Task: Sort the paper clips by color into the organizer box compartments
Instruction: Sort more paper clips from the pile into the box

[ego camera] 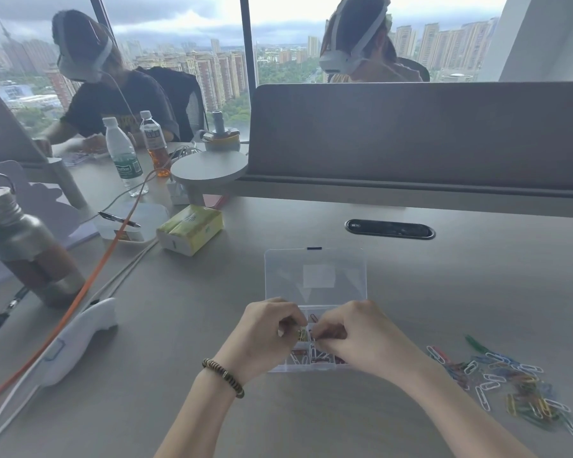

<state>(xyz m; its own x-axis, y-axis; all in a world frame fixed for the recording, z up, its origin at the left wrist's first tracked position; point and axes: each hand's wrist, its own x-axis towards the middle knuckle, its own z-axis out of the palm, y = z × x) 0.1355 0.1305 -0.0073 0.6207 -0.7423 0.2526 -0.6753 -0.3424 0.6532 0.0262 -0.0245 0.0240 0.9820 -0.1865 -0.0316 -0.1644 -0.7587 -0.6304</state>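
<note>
A clear plastic organizer box [313, 366] lies on the grey desk with its lid [315, 276] folded open away from me. Both hands hover over its compartments, hiding most of them. My left hand [267, 332] pinches a yellow-green paper clip [301, 334] at its fingertips. My right hand [351, 332] has its fingers closed on a small clip right beside it; its colour is hard to tell. Red and white clips [318, 357] lie in the near compartments. A loose pile of mixed-colour paper clips [510, 388] is spread on the desk to the right.
A white handheld device [80, 338] and orange and white cables [90, 292] lie to the left. A metal bottle [27, 249], a tissue pack [191, 229] and plastic bottles [123, 153] stand further back. A grey divider [420, 137] bounds the desk; two people sit beyond.
</note>
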